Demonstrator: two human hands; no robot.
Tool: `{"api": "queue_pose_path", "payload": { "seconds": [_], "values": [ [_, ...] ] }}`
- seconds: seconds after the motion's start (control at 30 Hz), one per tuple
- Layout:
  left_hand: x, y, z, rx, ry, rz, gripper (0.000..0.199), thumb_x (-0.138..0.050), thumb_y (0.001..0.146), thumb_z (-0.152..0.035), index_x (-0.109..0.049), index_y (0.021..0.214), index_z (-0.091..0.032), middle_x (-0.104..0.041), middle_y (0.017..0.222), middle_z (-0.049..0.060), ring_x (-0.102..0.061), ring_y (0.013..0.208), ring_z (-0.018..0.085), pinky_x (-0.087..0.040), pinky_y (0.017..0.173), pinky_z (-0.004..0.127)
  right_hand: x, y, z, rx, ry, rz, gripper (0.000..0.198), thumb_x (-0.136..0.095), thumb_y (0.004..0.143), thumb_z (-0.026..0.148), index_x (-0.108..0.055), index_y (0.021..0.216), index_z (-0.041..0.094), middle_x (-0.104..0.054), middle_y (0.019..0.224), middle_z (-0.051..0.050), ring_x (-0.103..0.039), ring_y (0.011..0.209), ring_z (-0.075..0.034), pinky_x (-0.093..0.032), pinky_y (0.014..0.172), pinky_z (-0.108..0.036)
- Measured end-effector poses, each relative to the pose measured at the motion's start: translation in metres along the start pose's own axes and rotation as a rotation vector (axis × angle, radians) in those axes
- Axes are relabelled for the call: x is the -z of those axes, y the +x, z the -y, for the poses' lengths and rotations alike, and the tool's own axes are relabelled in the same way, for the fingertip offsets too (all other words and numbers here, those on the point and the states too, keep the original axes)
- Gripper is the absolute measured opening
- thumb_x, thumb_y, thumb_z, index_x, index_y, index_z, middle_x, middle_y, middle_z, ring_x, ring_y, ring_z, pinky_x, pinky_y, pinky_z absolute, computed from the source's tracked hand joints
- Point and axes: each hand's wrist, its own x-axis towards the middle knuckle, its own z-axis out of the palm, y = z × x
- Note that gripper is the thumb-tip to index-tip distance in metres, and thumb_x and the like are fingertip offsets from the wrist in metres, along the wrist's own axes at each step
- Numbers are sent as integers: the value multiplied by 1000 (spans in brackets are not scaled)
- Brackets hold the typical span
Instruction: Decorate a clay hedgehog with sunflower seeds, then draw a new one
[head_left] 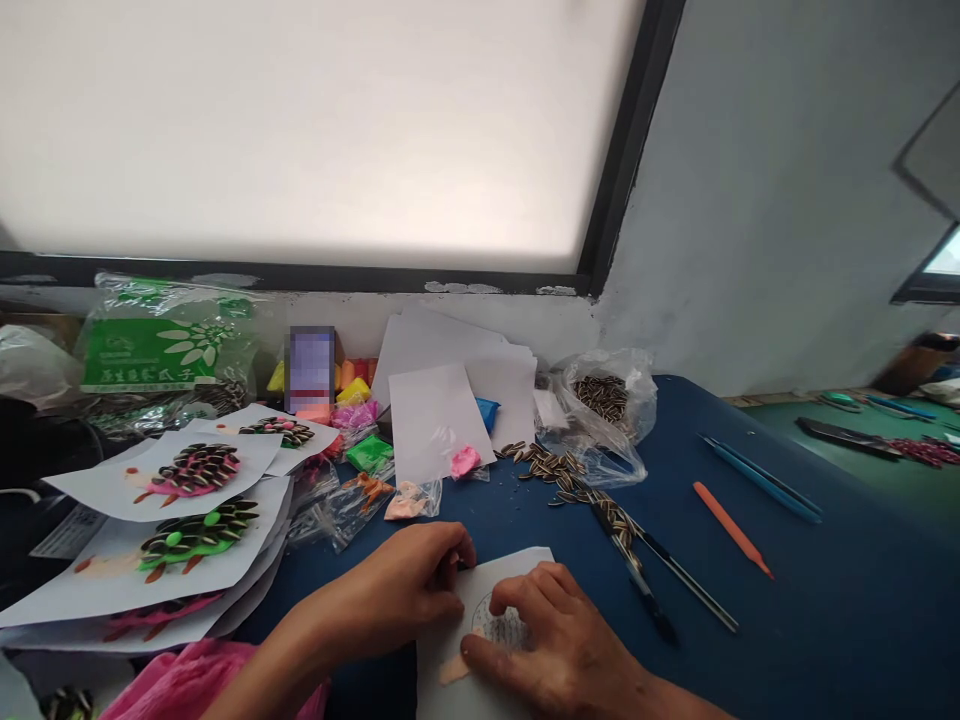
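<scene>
A sheet of white paper (435, 705) lies on the table in front of me, with a drawn, line-filled round shape (501, 628) partly covered by my fingers. A flat peach clay piece (453, 670) is stuck beside that shape. My right hand (559, 635) rests on the sheet with fingers spread, its thumb touching the peach clay's upper edge. My left hand (412, 580) is at the sheet's left edge, fingers curled and thumb near them; whatever is between them is hidden. Just beyond is a lump of peach clay (409, 500) on a plastic wrapper.
Finished hedgehog pictures (196, 548) with seed spines are stacked left, above a pink cloth (187, 685). Sunflower seeds (551, 468) spill from a clear bag (637, 400). Pens (637, 580), an orange tool (731, 528) and blue tweezers (765, 480) lie right. Blank paper (431, 410) leans behind.
</scene>
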Motion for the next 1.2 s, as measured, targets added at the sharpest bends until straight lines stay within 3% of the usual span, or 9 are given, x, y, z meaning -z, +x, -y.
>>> {"api": "queue_pose_path", "payload": {
  "seconds": [0.33, 0.5, 0.77, 0.9, 1.07, 1.2],
  "values": [
    [0, 1, 2, -5, 0, -4, 26, -53, 63, -14, -56, 88, -21, -52, 75, -5, -47, 67, 15, -34, 57, 23, 0, -2, -1, 67, -35, 7, 16, -56, 90, 21, -63, 104, 23, -56, 89, -4, -46, 71, -18, -37, 71, -33],
    [0, 0, 2, -10, -9, 6, 27, -54, 64, -15, -57, 89, -21, -52, 75, -5, -48, 67, 15, -34, 56, 23, 2, 0, 0, 30, 5, -17, 14, -54, 92, 25, -64, 102, 22, -56, 90, -6, -46, 71, -18, -37, 70, -32],
    [0, 1, 3, -21, 1, 0, 27, -54, 64, -14, -57, 89, -21, -53, 76, -4, -48, 67, 15, -34, 57, 23, 6, 2, 0, 30, 43, 83, 17, -60, 90, 27, -63, 107, 25, -54, 92, -4, -44, 73, -18, -35, 70, -32],
    [0, 0, 4, -26, 6, -1, 28, -55, 63, -14, -58, 91, -21, -54, 77, -4, -49, 69, 15, -35, 58, 23, 12, 1, -1, 9, 56, 13, 19, -53, 93, 24, -63, 109, 20, -55, 91, -6, -46, 73, -18, -35, 69, -31],
    [0, 2, 6, -25, 10, 7, 27, -56, 65, -15, -58, 91, -21, -54, 77, -4, -49, 69, 15, -35, 58, 23, 17, 1, 2, -15, 66, -94, 25, -44, 92, 8, -66, 85, 18, -56, 82, -5, -44, 67, -16, -33, 66, -30],
    [0, 2, 7, -24, 6, 9, 28, -56, 66, -15, -59, 93, -21, -55, 78, -4, -50, 69, 15, -35, 58, 24, 13, 2, 3, 34, 43, -118, 24, -47, 93, 8, -68, 91, 19, -55, 80, -3, -43, 66, -16, -33, 66, -30]
  ]
}}
